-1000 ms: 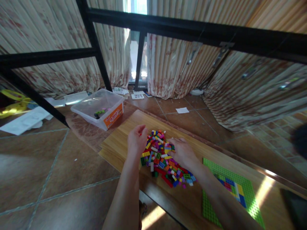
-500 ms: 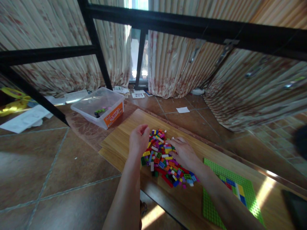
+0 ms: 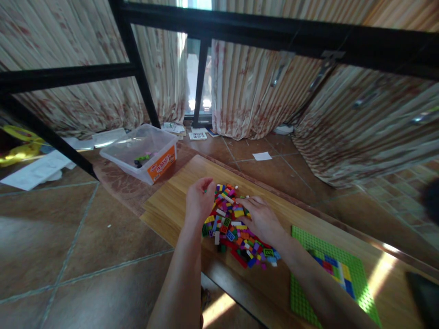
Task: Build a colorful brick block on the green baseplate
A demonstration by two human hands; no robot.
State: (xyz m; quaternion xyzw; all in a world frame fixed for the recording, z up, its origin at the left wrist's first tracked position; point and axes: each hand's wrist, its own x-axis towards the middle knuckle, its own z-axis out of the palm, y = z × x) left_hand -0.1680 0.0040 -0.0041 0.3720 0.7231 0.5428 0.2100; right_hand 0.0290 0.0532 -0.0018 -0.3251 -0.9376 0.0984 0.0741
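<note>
A heap of small toy bricks [image 3: 228, 224] in many colours lies on the wooden table [image 3: 178, 187]. At the heap's left edge is my left hand [image 3: 200, 201], its fingers curled in; whatever they may hold is hidden. My right hand [image 3: 259, 218] reaches over the heap's right side with fingers apart, the tips touching bricks near a yellow brick [image 3: 239, 213]. Under my right forearm lies a green baseplate [image 3: 300, 301], partly covered by the arm. Blue, red, yellow and white bricks [image 3: 338, 272] sit on it.
A clear plastic bin [image 3: 120, 157] with an orange label and a few pieces inside stands on the floor beyond the table's left end. A black metal frame [image 3: 147, 96] crosses ahead, before curtains. A dark flat object [image 3: 425, 292] lies at the table's right.
My left hand has shifted slightly right, closer against the heap. My right hand stays over the bricks, its fingers moving a little. The view has tilted slightly.
</note>
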